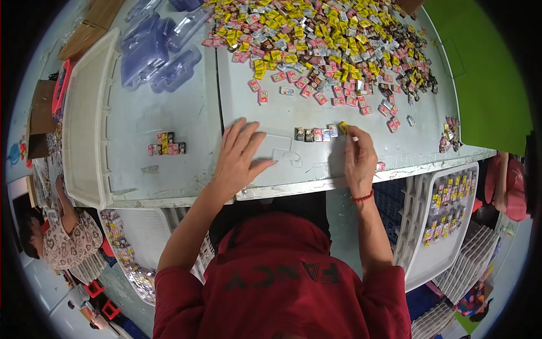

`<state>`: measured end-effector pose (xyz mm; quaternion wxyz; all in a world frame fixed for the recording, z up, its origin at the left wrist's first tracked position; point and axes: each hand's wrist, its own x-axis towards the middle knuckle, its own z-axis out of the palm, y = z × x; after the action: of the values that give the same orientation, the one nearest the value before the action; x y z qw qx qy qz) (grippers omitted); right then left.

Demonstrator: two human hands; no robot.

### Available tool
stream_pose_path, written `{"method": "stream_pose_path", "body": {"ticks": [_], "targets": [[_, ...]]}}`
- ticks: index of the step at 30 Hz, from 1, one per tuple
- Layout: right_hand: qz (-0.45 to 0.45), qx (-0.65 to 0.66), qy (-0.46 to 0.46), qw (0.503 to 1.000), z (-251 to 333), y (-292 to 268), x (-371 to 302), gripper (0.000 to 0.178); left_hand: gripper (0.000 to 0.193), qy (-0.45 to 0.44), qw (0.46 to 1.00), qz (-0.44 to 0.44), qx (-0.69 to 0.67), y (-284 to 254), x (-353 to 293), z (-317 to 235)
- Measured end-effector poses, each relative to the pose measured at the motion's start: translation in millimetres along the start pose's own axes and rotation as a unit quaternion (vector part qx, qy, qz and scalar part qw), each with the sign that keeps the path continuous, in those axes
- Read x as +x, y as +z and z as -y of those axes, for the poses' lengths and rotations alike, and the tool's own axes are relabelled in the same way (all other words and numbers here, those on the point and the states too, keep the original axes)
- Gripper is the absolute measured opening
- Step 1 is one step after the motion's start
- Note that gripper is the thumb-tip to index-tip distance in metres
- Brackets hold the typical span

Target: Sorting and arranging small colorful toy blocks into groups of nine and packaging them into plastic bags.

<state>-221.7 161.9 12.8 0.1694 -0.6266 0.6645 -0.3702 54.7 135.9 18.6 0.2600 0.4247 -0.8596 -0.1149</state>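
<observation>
My right hand [360, 159], with a red bead bracelet at the wrist, pinches a small yellow box [342, 127] between its fingertips. That box is at the right end of a short row of small boxes [308, 135] in black, pink and white. Fingers spread, my left hand [239, 153] lies flat on the table at the left edge of a clear plastic tray [279, 142]. The hand partly covers the tray. A small cluster of black, pink and yellow boxes [167, 145] sits farther left.
A large heap of small boxes [316, 39] covers the table's far side. Clear bluish plastic trays [149, 53] are piled at the far left, beside a white plastic crate [84, 118]. Below the table edge at right, a white tray [435, 254] holds packed boxes. Other people work at both sides.
</observation>
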Motion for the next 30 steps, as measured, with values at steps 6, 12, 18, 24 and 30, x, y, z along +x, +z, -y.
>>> {"method": "stream_pose_path", "body": {"ticks": [6,12,18,24,30], "targets": [[-0.004,0.038,0.064,0.997,-17,-12,-1,0.024,0.063,0.041,0.996,0.046,-0.066,4,30,-10],[0.003,-0.054,-0.030,0.998,9,-18,-8,0.029,0.079,0.020,0.991,0.131,-0.023,-16,18,6],[0.007,-0.033,-0.058,0.998,22,2,-16,0.027,0.086,0.002,0.996,0.085,0.000,1,-4,1],[-0.021,-0.014,-0.059,0.998,29,10,-23,0.026,0.085,-0.001,0.997,0.063,-0.051,14,-3,-14],[0.007,-0.083,-0.020,0.996,-4,-29,-3,0.044,0.066,-0.018,0.994,-0.001,-0.108,-4,21,-11]]}}
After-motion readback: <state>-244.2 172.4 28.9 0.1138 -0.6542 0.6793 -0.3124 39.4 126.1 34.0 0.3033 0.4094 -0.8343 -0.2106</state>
